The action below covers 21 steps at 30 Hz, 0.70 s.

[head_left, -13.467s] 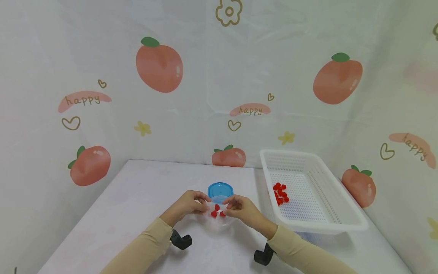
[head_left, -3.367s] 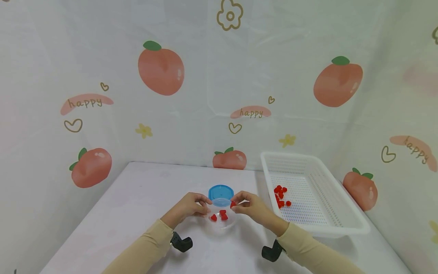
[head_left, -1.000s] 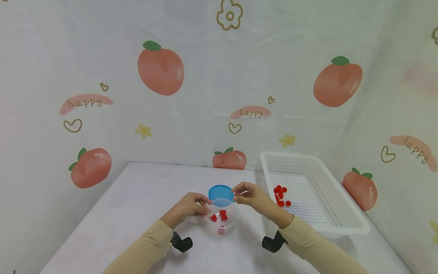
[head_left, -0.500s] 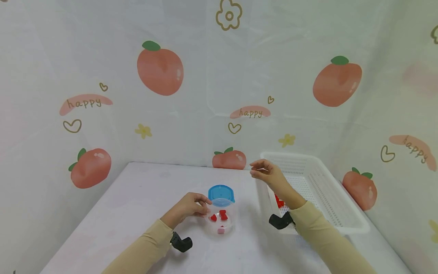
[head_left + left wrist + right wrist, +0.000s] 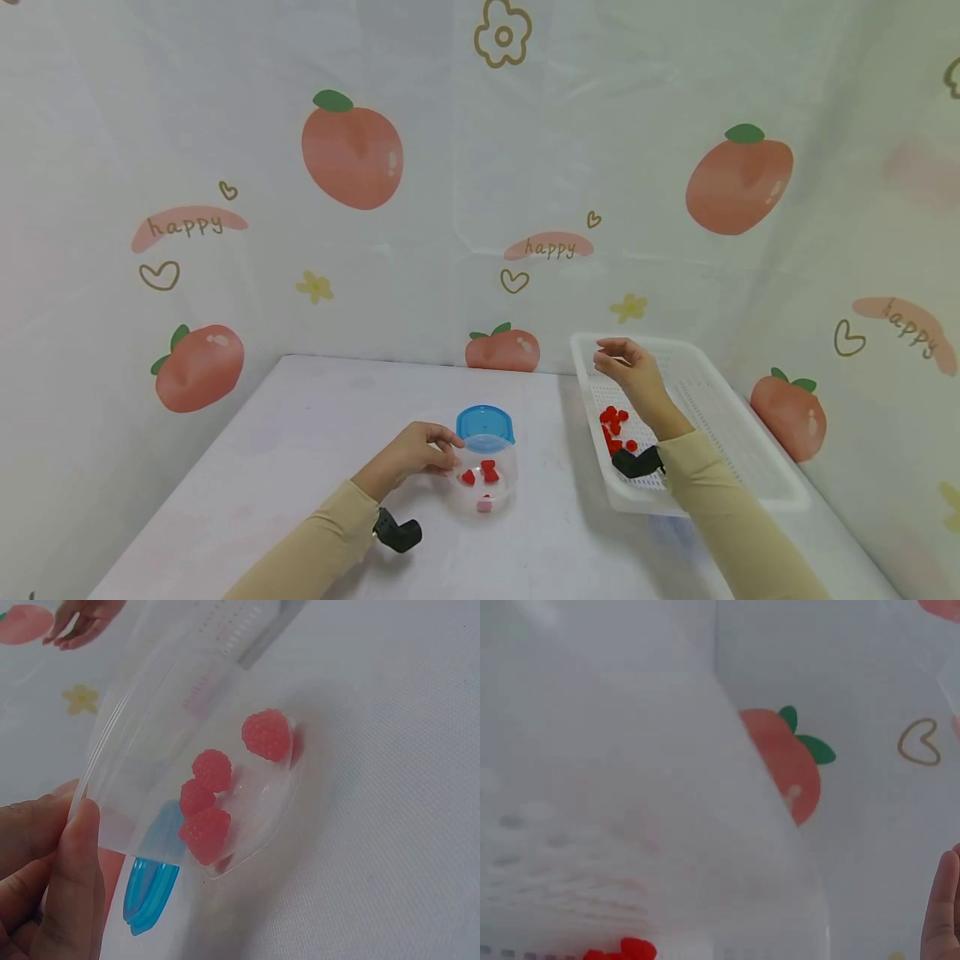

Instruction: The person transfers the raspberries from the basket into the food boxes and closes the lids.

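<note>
My left hand (image 5: 415,452) pinches the rim of a clear plastic container (image 5: 511,477) between thumb and fingers; the left wrist view shows the grip up close. Inside the container (image 5: 127,761) lie several red raspberries (image 5: 206,834) with bumpy skins. Right behind it on the table is a blue lid (image 5: 484,422). My right hand (image 5: 637,377) is held above the white basket (image 5: 731,433), fingers loosely bent and nothing between them. In the basket, more red raspberries (image 5: 615,427) cluster by its left wall, below and in front of that hand.
The perforated basket stands at the right of the white table (image 5: 337,417), its high wall (image 5: 705,787) filling much of the right wrist view. A printed cloth (image 5: 450,167) hangs behind the table. Each wrist carries a black camera (image 5: 399,533).
The raspberry my right hand held 3.4 s ago is now let go, and one more lies in the container. That hand has since moved right, over the basket. My left hand stays put.
</note>
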Tool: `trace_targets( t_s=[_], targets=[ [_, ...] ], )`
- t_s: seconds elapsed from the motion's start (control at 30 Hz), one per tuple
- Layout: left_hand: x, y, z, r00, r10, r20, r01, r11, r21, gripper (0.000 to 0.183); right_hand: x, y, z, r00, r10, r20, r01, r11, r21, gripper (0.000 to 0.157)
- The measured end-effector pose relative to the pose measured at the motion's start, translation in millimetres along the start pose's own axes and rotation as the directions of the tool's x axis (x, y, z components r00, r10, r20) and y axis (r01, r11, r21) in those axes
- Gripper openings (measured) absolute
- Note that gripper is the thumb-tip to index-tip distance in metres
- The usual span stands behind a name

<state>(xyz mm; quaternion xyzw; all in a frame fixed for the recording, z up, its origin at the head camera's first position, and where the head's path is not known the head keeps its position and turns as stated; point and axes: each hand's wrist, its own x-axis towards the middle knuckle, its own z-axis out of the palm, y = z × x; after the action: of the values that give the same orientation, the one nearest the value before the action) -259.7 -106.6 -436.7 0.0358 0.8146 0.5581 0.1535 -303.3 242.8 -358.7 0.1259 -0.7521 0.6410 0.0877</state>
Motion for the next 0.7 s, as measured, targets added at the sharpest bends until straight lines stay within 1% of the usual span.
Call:
trace_targets(
  t_s=[0.2, 0.33, 0.47, 0.53, 0.6, 0.7],
  targets=[
    [-0.2, -0.1, -0.1, 1.0, 0.008, 0.003, -0.008, 1.0, -0.001, 0.025, 2, 16, -17.6, 0.998, 0.014, -0.066, -0.017, 0.999, -0.034, 0.016],
    [-0.1, -0.5, 0.2, 1.0, 0.011, 0.004, -0.011, 1.0, 0.001, 0.026, 3, 25, -27.7, 0.996, 0.03, -0.085, -0.032, 0.999, -0.022, 0.015],
    [0.4, -0.6, 0.0, 1.0, 0.007, 0.008, -0.007, 1.0, -0.004, 0.025, 3, 32, -36.0, 0.993, 0.071, -0.096, -0.072, 0.997, -0.007, 0.013],
    [0.4, -0.6, -0.4, 1.0, 0.005, 0.012, -0.005, 1.0, -0.006, 0.025, 4, 34, -39.3, 0.991, 0.088, -0.103, -0.09, 0.996, -0.014, 0.018],
    [0.4, -0.8, -0.8, 1.0, 0.008, 0.016, -0.008, 1.0, -0.005, 0.025, 4, 36, -42.0, 0.988, 0.105, -0.112, -0.109, 0.994, -0.029, 0.029],
    [0.3, -0.7, -1.2, 1.0, 0.011, 0.018, -0.011, 1.0, -0.001, 0.026, 4, 38, -46.1, 0.984, 0.137, -0.118, -0.147, 0.986, -0.081, 0.042]
  ],
)
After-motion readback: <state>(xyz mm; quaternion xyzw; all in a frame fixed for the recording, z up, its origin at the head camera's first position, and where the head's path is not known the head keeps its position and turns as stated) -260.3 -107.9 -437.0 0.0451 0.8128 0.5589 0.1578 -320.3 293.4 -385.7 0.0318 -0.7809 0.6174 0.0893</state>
